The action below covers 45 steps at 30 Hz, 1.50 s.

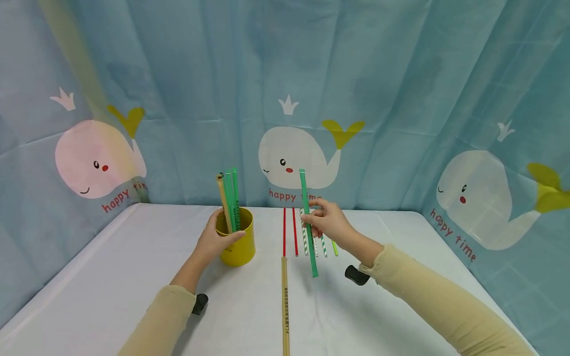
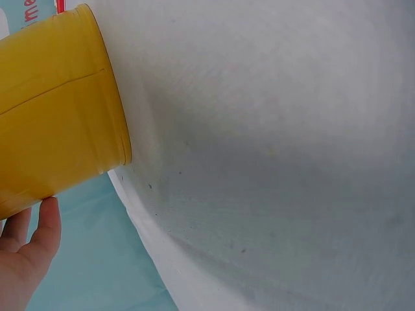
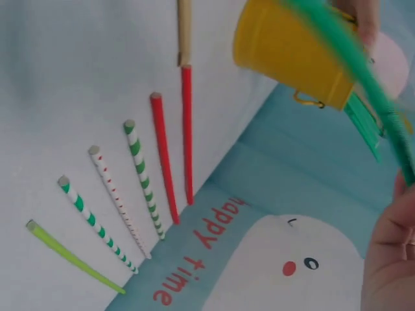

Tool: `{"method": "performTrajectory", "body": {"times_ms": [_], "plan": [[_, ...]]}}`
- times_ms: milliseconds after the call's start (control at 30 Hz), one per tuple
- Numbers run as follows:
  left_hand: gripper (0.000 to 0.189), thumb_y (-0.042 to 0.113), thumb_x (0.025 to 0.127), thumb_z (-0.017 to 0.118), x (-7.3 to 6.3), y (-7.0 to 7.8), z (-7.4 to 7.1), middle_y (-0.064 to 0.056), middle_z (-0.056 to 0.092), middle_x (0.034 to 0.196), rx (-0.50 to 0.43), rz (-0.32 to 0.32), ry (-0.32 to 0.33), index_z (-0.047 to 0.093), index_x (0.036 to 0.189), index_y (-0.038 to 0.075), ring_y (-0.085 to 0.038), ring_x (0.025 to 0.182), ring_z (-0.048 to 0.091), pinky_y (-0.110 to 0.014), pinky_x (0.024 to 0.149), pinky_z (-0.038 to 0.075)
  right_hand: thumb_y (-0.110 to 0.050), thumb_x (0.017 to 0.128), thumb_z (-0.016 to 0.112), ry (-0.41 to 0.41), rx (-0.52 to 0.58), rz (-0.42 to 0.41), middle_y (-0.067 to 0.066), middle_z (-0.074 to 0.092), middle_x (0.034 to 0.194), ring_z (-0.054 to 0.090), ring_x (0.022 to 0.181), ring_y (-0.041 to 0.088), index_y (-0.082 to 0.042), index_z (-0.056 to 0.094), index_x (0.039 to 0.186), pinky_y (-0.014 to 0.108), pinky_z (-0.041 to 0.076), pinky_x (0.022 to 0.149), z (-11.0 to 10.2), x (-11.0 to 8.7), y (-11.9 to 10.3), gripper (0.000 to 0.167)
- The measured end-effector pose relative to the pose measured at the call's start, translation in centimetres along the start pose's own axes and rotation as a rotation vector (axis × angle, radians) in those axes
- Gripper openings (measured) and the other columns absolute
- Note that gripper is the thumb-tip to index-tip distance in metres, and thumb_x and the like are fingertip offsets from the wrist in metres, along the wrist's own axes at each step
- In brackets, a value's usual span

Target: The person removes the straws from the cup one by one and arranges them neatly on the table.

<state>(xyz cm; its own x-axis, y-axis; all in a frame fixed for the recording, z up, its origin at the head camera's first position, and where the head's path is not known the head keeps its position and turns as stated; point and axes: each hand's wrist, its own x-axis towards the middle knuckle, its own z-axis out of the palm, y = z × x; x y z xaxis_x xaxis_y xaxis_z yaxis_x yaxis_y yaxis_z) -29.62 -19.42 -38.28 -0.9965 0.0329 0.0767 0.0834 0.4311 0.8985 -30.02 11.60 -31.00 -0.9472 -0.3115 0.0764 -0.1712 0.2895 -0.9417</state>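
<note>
Centrally, a green stick point(image 1: 305, 198) was pinched by the right hand point(image 1: 328, 222) above straws point(image 1: 295, 232) on the table point(image 1: 249, 316). Farther left, a yellow bucket point(image 1: 239, 252) of sticks point(image 1: 236, 195) was gripped by the left hand point(image 1: 213, 242).

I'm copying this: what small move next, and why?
Probably lower the long green wrapped stick, pinched by the right hand, to the near end of the rightmost slim red straw, since a long tan wrapped stick adjoins the other red straw.
</note>
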Motion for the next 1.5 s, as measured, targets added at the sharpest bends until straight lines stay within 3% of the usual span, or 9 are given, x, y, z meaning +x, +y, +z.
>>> {"method": "performTrajectory", "body": {"times_ms": [100, 333, 533, 733, 967, 1133, 1500], "plan": [[0.097, 0.041, 0.088, 0.071, 0.0, 0.0, 0.0, -0.019, 0.031, 0.149, 0.000, -0.002, 0.000, 0.008, 0.155, 0.013, -0.038, 0.131, 0.036, -0.057, 0.109, 0.030, -0.010, 0.094, 0.065, 0.028, 0.015, -0.029, 0.010, 0.066, 0.077, 0.048, 0.046, 0.015, -0.007, 0.037, 0.144, 0.027, 0.045, 0.049, 0.0, -0.2, 0.4, 0.057], [0.098, 0.043, 0.088, 0.071, 0.0, 0.1, 0.0, -0.018, 0.030, 0.150, -0.007, -0.014, -0.003, 0.007, 0.156, 0.014, -0.038, 0.132, 0.035, -0.057, 0.109, 0.029, -0.001, 0.094, 0.062, -0.004, 0.082, -0.085, 0.012, 0.059, 0.072, 0.047, 0.040, 0.017, -0.016, 0.036, 0.146, 0.028, 0.046, 0.044, -0.3, -0.8, 1.1, 0.060], [0.098, 0.042, 0.088, 0.071, -0.1, 0.2, 0.1, -0.018, 0.030, 0.150, -0.012, -0.011, -0.006, 0.007, 0.155, 0.014, -0.038, 0.132, 0.035, -0.058, 0.109, 0.029, -0.001, 0.095, 0.060, -0.027, 0.072, -0.117, 0.011, 0.054, 0.070, 0.047, 0.039, 0.016, -0.007, 0.042, 0.141, 0.029, 0.046, 0.044, -0.6, -1.4, 1.8, 0.050], [0.099, 0.045, 0.087, 0.072, -0.1, 0.3, 0.1, -0.018, 0.030, 0.149, -0.008, -0.011, -0.001, 0.008, 0.155, 0.013, -0.037, 0.131, 0.036, -0.057, 0.109, 0.030, -0.001, 0.092, 0.064, -0.043, 0.007, -0.094, 0.010, 0.055, 0.077, 0.054, 0.047, 0.017, 0.001, 0.051, 0.132, 0.027, 0.050, 0.049, -0.5, -2.0, 2.2, 0.042], [0.100, 0.046, 0.086, 0.072, 0.0, 0.1, 0.1, -0.019, 0.030, 0.149, -0.007, -0.012, -0.001, 0.008, 0.155, 0.013, -0.038, 0.131, 0.036, -0.058, 0.109, 0.030, 0.000, 0.089, 0.067, -0.129, -0.069, -0.111, 0.006, 0.055, 0.077, 0.053, 0.064, 0.022, 0.004, 0.046, 0.134, 0.028, 0.046, 0.055, -0.8, -2.3, 3.7, 0.050], [0.099, 0.044, 0.087, 0.072, 0.2, 0.0, 0.1, -0.019, 0.029, 0.150, -0.009, -0.015, -0.003, 0.007, 0.155, 0.013, -0.038, 0.131, 0.036, -0.058, 0.108, 0.030, 0.000, 0.089, 0.069, -0.186, -0.098, -0.125, 0.005, 0.055, 0.074, 0.050, 0.065, 0.017, 0.007, 0.042, 0.135, 0.027, 0.044, 0.059, -0.3, -2.9, 5.1, 0.054], [0.097, 0.042, 0.087, 0.072, 0.0, 0.0, 0.1, -0.019, 0.031, 0.149, -0.004, -0.025, 0.003, 0.009, 0.155, 0.015, -0.038, 0.130, 0.037, -0.057, 0.108, 0.031, -0.001, 0.086, 0.072, -0.265, -0.163, -0.070, 0.001, 0.053, 0.071, 0.045, 0.066, 0.014, 0.009, 0.044, 0.132, 0.022, 0.040, 0.060, 1.6, -4.8, 7.4, 0.055]]}}
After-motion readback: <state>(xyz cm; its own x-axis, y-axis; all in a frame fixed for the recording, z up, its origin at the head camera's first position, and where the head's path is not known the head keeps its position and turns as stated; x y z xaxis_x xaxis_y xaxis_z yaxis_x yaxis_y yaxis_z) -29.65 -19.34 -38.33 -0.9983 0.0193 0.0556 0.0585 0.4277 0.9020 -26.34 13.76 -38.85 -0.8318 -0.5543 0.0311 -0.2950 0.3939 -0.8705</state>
